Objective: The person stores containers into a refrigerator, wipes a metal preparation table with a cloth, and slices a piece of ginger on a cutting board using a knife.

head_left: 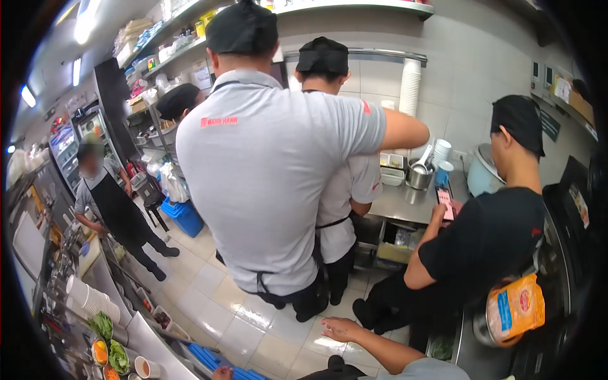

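My right hand (340, 330) reaches in from the lower right over the tiled floor, its fingers apart and holding nothing. At the bottom edge, only a small part of my left hand (222, 373) shows, close to blue strips (218, 362) along the counter's edge; its fingers are mostly cut off. Just beyond my right hand stand a person in a grey shirt (259, 177) with their back to me and a person in black (481, 234) who holds a phone (445, 202).
Another person (335, 209) faces the steel worktop (405, 206); a person in an apron (111, 196) stands far left. Cup stacks (92, 301) and lettuce (118, 356) are at lower left. An orange bag (519, 307) lies at right, a blue bin (182, 217) on the floor.
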`<state>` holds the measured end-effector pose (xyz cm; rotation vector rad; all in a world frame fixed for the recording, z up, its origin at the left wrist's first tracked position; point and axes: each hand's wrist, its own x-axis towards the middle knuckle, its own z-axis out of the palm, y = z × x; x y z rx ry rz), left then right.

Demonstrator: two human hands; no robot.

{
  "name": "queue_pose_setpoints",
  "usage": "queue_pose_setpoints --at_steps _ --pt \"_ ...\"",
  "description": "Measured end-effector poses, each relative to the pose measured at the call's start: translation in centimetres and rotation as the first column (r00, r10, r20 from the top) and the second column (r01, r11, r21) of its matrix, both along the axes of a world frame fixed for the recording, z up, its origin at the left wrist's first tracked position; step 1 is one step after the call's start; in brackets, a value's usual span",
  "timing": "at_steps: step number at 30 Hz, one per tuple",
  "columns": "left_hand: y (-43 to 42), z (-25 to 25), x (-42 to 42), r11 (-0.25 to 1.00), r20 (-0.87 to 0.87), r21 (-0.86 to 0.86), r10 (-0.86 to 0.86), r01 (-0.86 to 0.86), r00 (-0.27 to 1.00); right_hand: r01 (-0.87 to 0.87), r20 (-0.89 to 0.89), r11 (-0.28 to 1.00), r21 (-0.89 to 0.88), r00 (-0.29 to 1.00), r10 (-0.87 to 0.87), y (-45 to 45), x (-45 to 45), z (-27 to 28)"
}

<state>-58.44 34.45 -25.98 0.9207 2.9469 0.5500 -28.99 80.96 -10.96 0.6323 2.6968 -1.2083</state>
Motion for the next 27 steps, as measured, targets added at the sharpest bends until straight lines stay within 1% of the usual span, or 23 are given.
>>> queue_pose_setpoints --at_steps 1,2,3,5,6,8,9,11,12,13,14,15,16,17,18,19,20,21,22,23,25,26,27 --pt "0.5 -0.7 0.0 0.992 0.274 0.002 0.120 -0.126 0.954 0.000 0.023 1.000 -0.010 1.000 0.000 1.3 -0.3 0.2" --pt "0.7 -1.4 0.0 0.969 0.528 -0.031 0.224 -0.245 0.819 0.001 0.030 1.000 -0.022 1.000 -0.001 2.5 -0.8 -0.5" --pt "0.8 -2.4 -0.1 0.967 0.534 -0.031 0.231 -0.253 0.814 -0.008 0.037 1.000 -0.021 0.999 0.008 3.4 -1.1 -0.6" --pt "0.9 -3.7 -0.4 0.963 0.662 0.019 0.190 -0.270 0.725 0.024 -0.083 0.999 0.031 0.996 -0.021 4.2 -2.0 -0.8" --pt "1.1 -3.3 -0.3 0.962 0.664 0.015 0.194 -0.273 0.722 0.021 -0.079 0.999 0.028 0.997 -0.018 4.2 -2.6 0.1" --pt "2.4 -2.3 -0.7 0.985 0.521 0.006 0.144 -0.172 0.841 0.275 -0.308 0.958 -0.084 0.907 -0.288 4.7 -3.9 2.1" --pt "3.2 -1.8 -1.4 0.985 0.522 0.014 0.138 -0.170 0.842 0.278 -0.310 0.958 -0.077 0.906 -0.288 5.3 -4.7 2.8" --pt "4.5 -1.3 -2.6 0.933 0.663 0.132 0.168 -0.335 0.730 0.537 -0.356 0.815 -0.218 0.734 -0.579 6.2 -6.0 3.6" --pt "5.0 -1.8 -4.1 0.965 0.617 0.091 0.140 -0.247 0.775 0.521 -0.311 0.818 -0.246 0.757 -0.575 7.2 -6.3 3.2" --pt "5.3 -2.3 -5.3 0.965 0.622 0.097 0.134 -0.246 0.771 0.524 -0.310 0.818 -0.237 0.757 -0.575 8.1 -6.5 2.5" --pt "6.1 -2.3 -6.6 0.956 0.669 0.153 0.087 -0.251 0.738 0.439 -0.193 0.893 -0.096 0.872 -0.449 8.9 -6.6 1.8" --pt "6.2 -3.3 -8.0 0.943 0.710 0.207 0.038 -0.261 0.703 0.321 -0.049 0.947 0.028 0.946 -0.319 9.6 -6.7 1.4" --pt "6.6 -4.3 -9.6 0.931 0.681 0.260 0.011 -0.256 0.733 0.182 0.179 0.981 0.070 0.965 -0.192 10.1 -6.9 1.0" --pt "7.1 -3.9 -11.1 0.930 0.682 0.264 0.009 -0.257 0.731 0.109 0.244 0.983 0.146 0.959 -0.142 9.9 -6.5 0.3" --pt "8.0 -3.4 -13.0 0.896 0.700 0.313 0.007 -0.315 0.715 0.024 0.310 0.975 0.219 0.946 -0.093 9.4 -6.3 -0.8" --pt "9.0 -2.8 -14.7 0.850 0.718 0.361 0.008 -0.382 0.696 -0.021 0.483 0.985 0.172 0.873 -0.066 8.6 -6.9 -0.8" --pt "10.3 -0.5 -15.3 0.834 0.723 0.371 0.017 -0.408 0.691 -0.066 0.641 0.990 0.124 0.767 -0.029 7.9 -7.5 -0.8" --pt "11.6 3.3 -15.1 0.834 0.726 0.354 0.040 -0.424 0.687 -0.096 0.614 0.985 0.146 0.790 -0.014 6.8 -7.5 -2.2" --pt "12.2 5.6 -15.4 0.835 0.730 0.333 0.066 -0.439 0.680 -0.059 0.536 0.993 0.103 0.844 -0.005 5.7 -7.7 -2.3" --pt "12.2 5.8 -16.3 0.820 0.740 0.331 0.080 -0.466 0.667 -0.070 0.439 0.995 0.069 0.898 0.033 5.2 -7.9 -5.0" --pt "12.3 5.3 -18.9 0.828 0.708 0.378 0.031 -0.415 0.706 -0.065 0.398 0.997 0.046 0.917 0.041 3.7 -9.1 -5.1" --pt "12.5 5.3 -20.1 0.819 0.712 0.376 0.043 -0.433 0.701 -0.084 0.404 0.995 0.047 0.913 0.058 3.6 -10.1 -5.4" --pt "12.8 5.2 -20.9 0.837 0.701 0.376 0.024 -0.397 0.713 -0.145 0.405 0.989 -0.009 0.904 0.136 4.0 -10.6 -5.9"
